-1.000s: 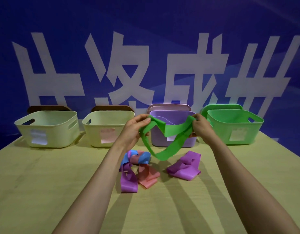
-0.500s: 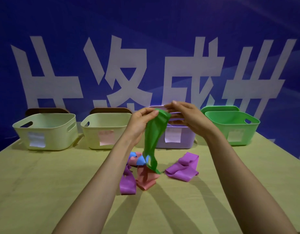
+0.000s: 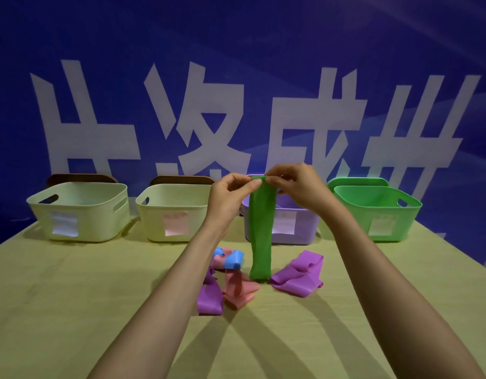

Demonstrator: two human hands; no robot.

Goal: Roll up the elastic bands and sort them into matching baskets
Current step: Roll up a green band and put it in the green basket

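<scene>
A green elastic band point(image 3: 260, 233) hangs straight down in front of me, its lower end near the tabletop. My left hand point(image 3: 228, 196) and my right hand point(image 3: 296, 187) both pinch its top edge, fingertips almost meeting. Below lie loose bands: a blue one point(image 3: 233, 259), a pink one point(image 3: 237, 292), a purple one point(image 3: 209, 296) and another purple one point(image 3: 297, 274). Across the back stand two pale yellow-green baskets point(image 3: 80, 212) point(image 3: 170, 212), a purple basket point(image 3: 296, 228) partly hidden by the band, and a green basket point(image 3: 375, 212).
The baskets stand on a yellow-green table point(image 3: 72, 310) and each carries a paper label on its front. A blue wall with large white characters rises behind them. Brown lids lean behind the two pale baskets.
My hands have come together at the band's top edge and risen slightly. The green band, earlier stretched and looped between them, now hangs flat and straight.
</scene>
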